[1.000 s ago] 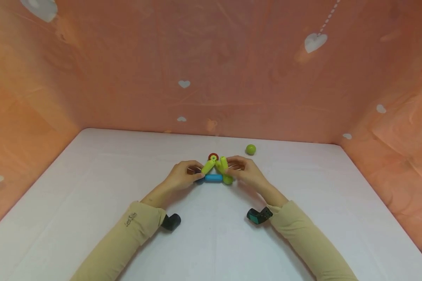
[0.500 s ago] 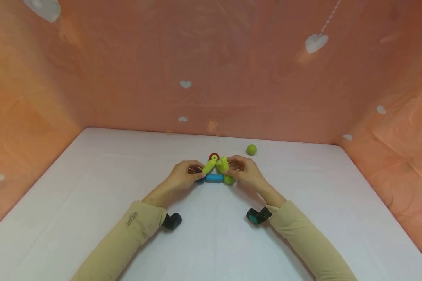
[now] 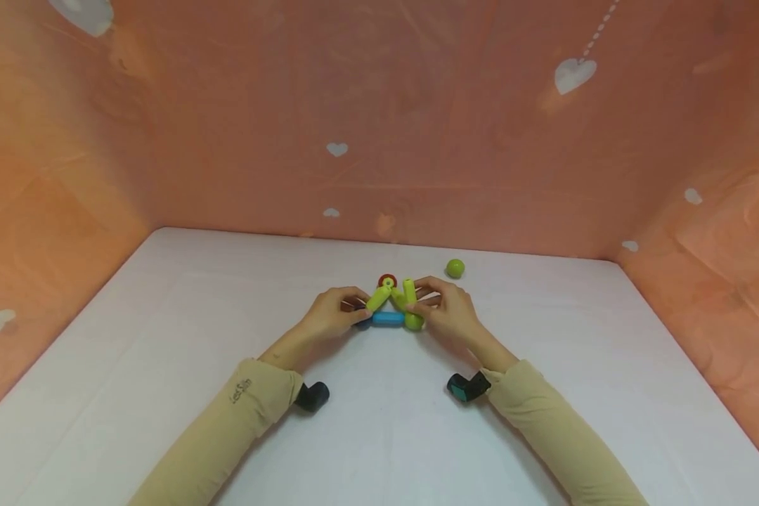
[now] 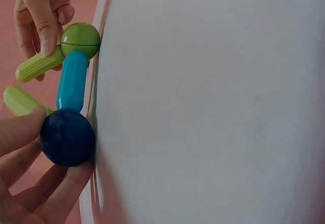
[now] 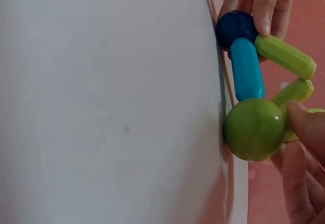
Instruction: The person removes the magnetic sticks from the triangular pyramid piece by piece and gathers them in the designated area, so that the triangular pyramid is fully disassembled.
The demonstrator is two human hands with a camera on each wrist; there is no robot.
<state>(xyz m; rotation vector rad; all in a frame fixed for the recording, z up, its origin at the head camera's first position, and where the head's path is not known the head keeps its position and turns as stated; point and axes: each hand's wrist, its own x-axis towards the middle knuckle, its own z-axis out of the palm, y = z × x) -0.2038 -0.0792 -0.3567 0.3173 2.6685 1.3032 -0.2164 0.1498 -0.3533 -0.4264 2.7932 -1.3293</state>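
A small toy frame stands on the white table [image 3: 379, 436]. A blue rod [image 3: 388, 318] lies flat between a dark blue ball [image 4: 67, 136] and a green ball [image 5: 254, 129]. Lime green rods [image 3: 377, 298] rise from both balls and lean toward each other. My left hand [image 3: 349, 313] grips the dark blue ball, with its thumb near the left rod's base. My right hand [image 3: 426, 302] pinches the right green rod [image 3: 409, 292] just above the green ball. A red ring [image 3: 387, 280] sits behind the rods' tops.
A loose green ball [image 3: 455, 268] lies on the table behind my right hand, near the back wall. Orange sheeting with white hearts [image 3: 574, 74] walls in the table on three sides. Black wrist cameras [image 3: 313, 397] hang under both sleeves.
Both hands keep their hold almost in place. The right green rod has tipped a little more upright, and the view has shifted slightly.
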